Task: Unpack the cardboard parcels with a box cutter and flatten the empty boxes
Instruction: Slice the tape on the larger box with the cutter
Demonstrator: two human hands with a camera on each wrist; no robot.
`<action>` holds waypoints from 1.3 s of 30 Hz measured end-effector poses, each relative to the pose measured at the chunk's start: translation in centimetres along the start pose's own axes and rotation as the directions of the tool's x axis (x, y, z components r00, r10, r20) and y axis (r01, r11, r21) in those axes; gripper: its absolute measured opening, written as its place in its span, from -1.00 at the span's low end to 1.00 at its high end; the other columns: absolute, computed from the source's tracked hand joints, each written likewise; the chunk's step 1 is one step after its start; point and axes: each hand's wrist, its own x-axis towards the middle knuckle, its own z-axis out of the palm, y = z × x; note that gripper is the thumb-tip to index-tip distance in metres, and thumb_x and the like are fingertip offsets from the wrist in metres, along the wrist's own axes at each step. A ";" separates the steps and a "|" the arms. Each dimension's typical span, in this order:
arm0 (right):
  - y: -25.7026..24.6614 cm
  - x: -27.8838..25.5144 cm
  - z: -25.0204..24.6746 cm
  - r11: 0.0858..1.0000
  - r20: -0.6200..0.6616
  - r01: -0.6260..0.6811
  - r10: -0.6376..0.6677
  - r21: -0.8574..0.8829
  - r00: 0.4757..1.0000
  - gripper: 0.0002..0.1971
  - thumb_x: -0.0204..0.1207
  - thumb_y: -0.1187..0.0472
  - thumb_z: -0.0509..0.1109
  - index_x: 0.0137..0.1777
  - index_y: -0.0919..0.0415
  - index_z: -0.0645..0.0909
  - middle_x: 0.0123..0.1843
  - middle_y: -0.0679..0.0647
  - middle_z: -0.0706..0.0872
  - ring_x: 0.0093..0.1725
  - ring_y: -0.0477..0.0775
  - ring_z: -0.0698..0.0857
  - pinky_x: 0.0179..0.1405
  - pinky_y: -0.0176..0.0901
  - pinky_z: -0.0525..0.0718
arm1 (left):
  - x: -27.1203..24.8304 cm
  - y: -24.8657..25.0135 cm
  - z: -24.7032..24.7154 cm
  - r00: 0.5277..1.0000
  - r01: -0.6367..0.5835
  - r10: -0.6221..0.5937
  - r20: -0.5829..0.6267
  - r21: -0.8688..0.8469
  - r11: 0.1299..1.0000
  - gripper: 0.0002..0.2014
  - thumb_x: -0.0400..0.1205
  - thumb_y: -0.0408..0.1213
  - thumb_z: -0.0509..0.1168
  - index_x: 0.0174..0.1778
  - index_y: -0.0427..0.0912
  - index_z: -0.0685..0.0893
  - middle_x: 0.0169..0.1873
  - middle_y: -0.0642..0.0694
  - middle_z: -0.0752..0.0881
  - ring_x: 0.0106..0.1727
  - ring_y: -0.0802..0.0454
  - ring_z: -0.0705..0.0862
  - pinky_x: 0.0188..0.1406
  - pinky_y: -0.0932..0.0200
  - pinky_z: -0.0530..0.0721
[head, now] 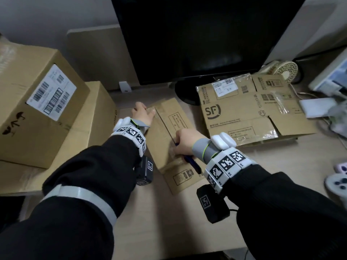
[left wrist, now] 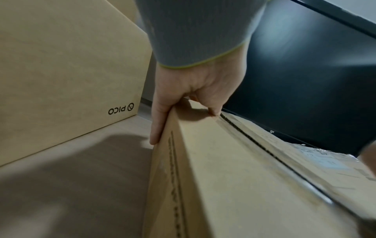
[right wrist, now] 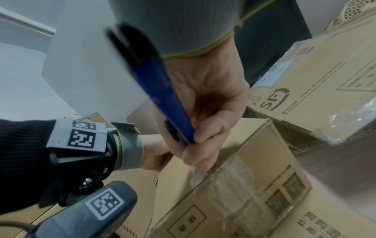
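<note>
Box cutter (head: 191, 162) in your right hand (head: 185, 142), blade end down on the taped seam of the small parcel (head: 169, 132).

Your right fingers curl tight round the blue handle; your left hand (head: 143, 113) clamps the parcel's far corner, thumb down the side wall, fingers bent over the top edge. The parcel lies on the desk (head: 159, 212) just in front of the monitor (head: 197, 38), with the flattened SF box (head: 244, 113) to its right and the stacked cartons (head: 37, 102) to its left.

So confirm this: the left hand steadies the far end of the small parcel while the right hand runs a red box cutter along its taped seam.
Wrong in one respect: the box cutter is blue, not red, as the right wrist view shows. The rest holds: the left hand steadies the small parcel's far end while the right hand cuts its taped seam.
</note>
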 end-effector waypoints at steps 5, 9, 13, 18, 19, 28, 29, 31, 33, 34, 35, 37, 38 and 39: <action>1.5 -1.8 0.0 0.995 0.029 0.034 -0.037 0.095 0.999 -0.86 0.53 0.26 0.35 0.01 0.29 0.50 -0.16 0.18 0.64 -0.13 0.21 0.67 -0.06 0.07 0.72 | 0.4 0.7 0.1 1.000 0.007 -0.006 -0.020 0.044 0.999 -0.58 0.70 -0.07 0.20 0.31 -0.31 0.34 0.32 -0.36 0.41 0.25 -0.29 0.50 0.23 -0.06 0.41; 2.4 -2.5 -0.2 0.989 0.064 0.000 -0.010 0.150 0.998 -0.82 0.51 0.31 0.36 0.09 0.28 0.51 -0.31 0.05 0.56 -0.28 0.18 0.61 -0.12 0.06 0.72 | 0.2 1.3 0.2 0.999 0.003 -0.001 -0.037 0.049 0.999 -0.57 0.70 -0.10 0.20 0.34 -0.33 0.34 0.34 -0.37 0.40 0.27 -0.30 0.49 0.23 -0.07 0.40; 2.9 -3.1 -0.2 0.988 0.110 -0.002 -0.015 0.154 0.994 -0.85 0.52 0.31 0.33 0.07 0.27 0.52 -0.34 0.08 0.63 -0.44 0.07 0.56 -0.33 -0.08 0.66 | 0.1 1.5 0.3 0.999 0.004 -0.002 -0.038 0.050 0.999 -0.57 0.71 -0.09 0.19 0.33 -0.34 0.33 0.34 -0.37 0.40 0.26 -0.31 0.50 0.22 -0.09 0.41; 3.8 -3.4 0.2 0.983 0.067 0.044 -0.057 0.177 0.996 -0.85 0.52 0.30 0.28 0.06 0.20 0.57 -0.18 0.22 0.80 -0.46 0.10 0.63 -0.44 -0.25 0.61 | -0.2 1.9 0.0 0.998 0.041 -0.042 -0.046 -0.009 0.999 -0.56 0.70 -0.08 0.19 0.36 -0.30 0.32 0.38 -0.33 0.35 0.32 -0.33 0.46 0.30 -0.08 0.37; 3.9 -3.1 0.2 0.988 0.005 0.047 -0.048 0.148 0.999 -0.81 0.53 0.27 0.29 0.12 0.20 0.58 -0.14 0.18 0.78 -0.37 0.10 0.67 -0.38 -0.23 0.61 | -0.5 2.1 0.0 0.998 0.052 -0.052 -0.045 -0.015 0.999 -0.52 0.68 -0.05 0.20 0.40 -0.27 0.30 0.41 -0.31 0.31 0.36 -0.33 0.42 0.34 -0.08 0.35; 4.6 -1.1 -0.4 0.984 -0.055 0.029 -0.019 0.178 0.998 -0.85 0.62 0.17 0.22 -0.11 0.26 0.47 -0.22 0.17 0.54 -0.22 0.15 0.51 -0.32 -0.13 0.41 | -4.3 4.3 0.4 0.990 0.048 -0.062 0.125 0.113 0.992 -0.06 0.50 0.08 0.41 0.67 0.02 -0.03 0.65 -0.14 -0.29 0.64 -0.32 -0.06 0.57 -0.19 0.08; 4.7 -1.0 -0.7 0.981 -0.062 0.032 -0.020 0.193 0.998 -0.85 0.61 0.18 0.23 -0.10 0.27 0.48 -0.21 0.18 0.56 -0.21 0.16 0.53 -0.27 -0.11 0.46 | -4.5 4.4 0.5 0.989 0.059 -0.072 0.132 0.099 0.993 -0.07 0.51 0.05 0.41 0.68 0.02 -0.03 0.65 -0.14 -0.30 0.65 -0.31 -0.03 0.56 -0.15 0.11; 4.7 -1.0 -1.2 0.967 -0.172 0.077 -0.035 0.243 0.984 -0.86 0.58 0.20 0.24 -0.03 0.28 0.54 -0.14 0.20 0.63 -0.15 0.18 0.60 -0.17 -0.08 0.56 | -4.7 4.5 0.4 0.987 0.075 -0.086 0.136 0.079 0.994 -0.08 0.53 0.03 0.41 0.68 0.03 -0.03 0.65 -0.13 -0.32 0.65 -0.28 -0.01 0.55 -0.11 0.14; 4.7 -0.7 -1.7 0.947 -0.338 0.101 0.008 0.304 0.941 -0.82 0.55 0.16 0.28 0.07 0.23 0.53 -0.10 0.15 0.64 -0.14 0.17 0.62 -0.16 -0.09 0.57 | -4.5 4.6 0.6 0.985 0.094 -0.102 0.138 0.058 0.994 -0.08 0.53 -0.01 0.41 0.68 0.03 -0.04 0.65 -0.11 -0.33 0.65 -0.26 -0.02 0.55 -0.11 0.16; 4.6 -0.3 -1.9 0.948 -0.387 0.085 0.042 0.307 0.921 -0.76 0.53 0.13 0.30 0.12 0.23 0.49 -0.09 0.13 0.62 -0.13 0.16 0.62 -0.17 -0.10 0.56 | -4.4 4.7 0.6 0.984 0.106 -0.112 0.139 0.050 0.993 -0.08 0.52 -0.03 0.42 0.67 0.04 -0.04 0.64 -0.10 -0.33 0.66 -0.25 -0.02 0.54 -0.12 0.17; 4.4 0.0 -2.0 0.955 -0.398 0.049 0.075 0.293 0.914 -0.70 0.53 0.09 0.33 0.16 0.23 0.46 -0.08 0.11 0.61 -0.11 0.16 0.61 -0.17 -0.11 0.54 | -4.3 4.8 0.7 0.983 0.116 -0.122 0.138 0.047 0.992 -0.07 0.52 -0.05 0.42 0.67 0.04 -0.05 0.64 -0.10 -0.33 0.65 -0.25 -0.01 0.54 -0.12 0.19; 4.3 1.0 -1.7 0.973 -0.353 -0.054 0.133 0.225 0.926 -0.62 0.52 0.01 0.36 0.18 0.25 0.42 -0.05 0.12 0.59 -0.09 0.17 0.59 -0.16 -0.11 0.53 | -4.0 5.0 0.8 0.982 0.132 -0.136 0.134 0.032 0.991 -0.06 0.51 -0.11 0.44 0.67 0.04 -0.05 0.64 -0.09 -0.34 0.65 -0.22 0.00 0.53 -0.09 0.22; 4.3 1.4 -1.5 0.977 -0.316 -0.098 0.155 0.189 0.936 -0.58 0.52 0.00 0.37 0.20 0.29 0.41 -0.02 0.14 0.60 -0.07 0.19 0.60 -0.16 -0.10 0.52 | -4.0 5.1 0.9 0.981 0.139 -0.141 0.136 0.021 0.990 -0.05 0.51 -0.14 0.46 0.67 0.04 -0.05 0.64 -0.10 -0.34 0.66 -0.21 -0.02 0.53 -0.09 0.21; 4.4 1.8 -1.2 0.978 -0.280 -0.130 0.172 0.162 0.945 -0.51 0.52 0.00 0.38 0.28 0.32 0.40 0.03 0.18 0.63 -0.02 0.21 0.63 -0.16 -0.10 0.52 | -3.9 5.2 1.0 0.980 0.144 -0.144 0.137 0.010 0.989 -0.04 0.50 -0.17 0.47 0.67 0.05 -0.05 0.64 -0.10 -0.34 0.66 -0.19 -0.04 0.54 -0.08 0.20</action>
